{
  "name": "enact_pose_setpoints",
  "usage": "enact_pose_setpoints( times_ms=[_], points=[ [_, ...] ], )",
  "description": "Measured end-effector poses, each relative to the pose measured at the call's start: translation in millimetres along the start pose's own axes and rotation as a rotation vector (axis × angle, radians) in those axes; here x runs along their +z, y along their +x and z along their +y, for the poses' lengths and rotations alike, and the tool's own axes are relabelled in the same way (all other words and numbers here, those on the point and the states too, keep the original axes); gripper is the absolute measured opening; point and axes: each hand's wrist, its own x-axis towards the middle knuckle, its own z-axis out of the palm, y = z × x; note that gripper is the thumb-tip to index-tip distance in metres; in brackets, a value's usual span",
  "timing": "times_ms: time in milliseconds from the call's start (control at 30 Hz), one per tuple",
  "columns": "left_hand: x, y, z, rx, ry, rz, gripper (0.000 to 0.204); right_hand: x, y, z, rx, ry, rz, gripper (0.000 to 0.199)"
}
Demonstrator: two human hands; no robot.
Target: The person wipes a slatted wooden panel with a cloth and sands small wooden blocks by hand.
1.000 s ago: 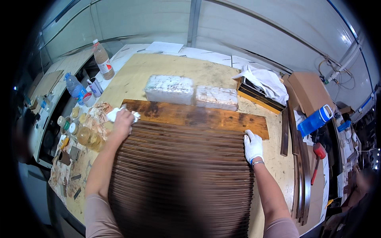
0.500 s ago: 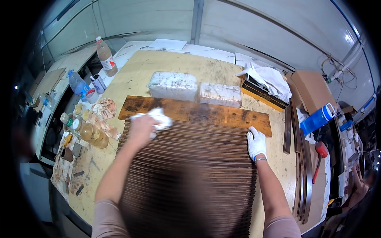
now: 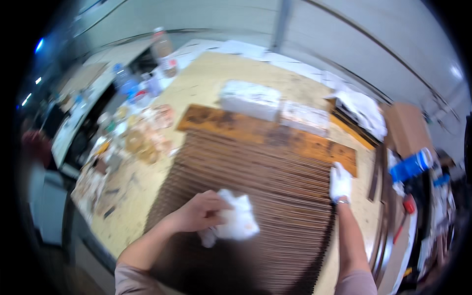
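- Head view: left hand point(image 3: 199, 214) clamped on white rag point(image 3: 236, 221), pressed onto slats point(image 3: 255, 196) mid-desk point(image 3: 211, 78).
- Gloved right hand point(image 3: 340, 182) flat, fingers open, steadying slats' right edge by board point(image 3: 265, 130).
- Best wiped along the grain, even pressure.

The whole picture is blurred, so we cannot see fine detail anywhere. The white cloth point(image 3: 235, 221) under our left hand point(image 3: 199, 212) is a smear; its folds and edges are unclear. The cloth hides the fingertips of that hand. The near end of the ribbed brown panel point(image 3: 255, 196) goes dark and is cut off by the lower edge, together with both forearms. On the left, the small bottles and jars point(image 3: 129, 129) melt into colour spots; we cannot tell what each one is. The red tool point(image 3: 408, 204) at the right is only partly visible.
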Motion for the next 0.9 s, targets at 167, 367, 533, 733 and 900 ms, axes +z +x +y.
enact_pose_setpoints(
  times_ms=[167,367,533,733,900],
  points=[
    [-43,-91,-56,-0.269,0.185,0.759,0.012,0,-2,17,0.043,0.018,-0.015,0.030],
    [-120,-273,-146,-0.757,0.248,1.476,0.011,16,6,30,0.061,0.086,0.005,0.032],
    [-145,-357,-164,-1.065,1.061,1.400,0.019,19,10,43,0.091,0.186,-0.025,0.036],
    [-172,-383,-182,-1.315,0.849,1.297,0.032,12,6,42,0.093,0.192,-0.018,0.036],
    [-181,-439,-232,-1.224,0.935,1.177,0.036,10,0,29,0.022,0.155,-0.007,0.036]
  ],
)
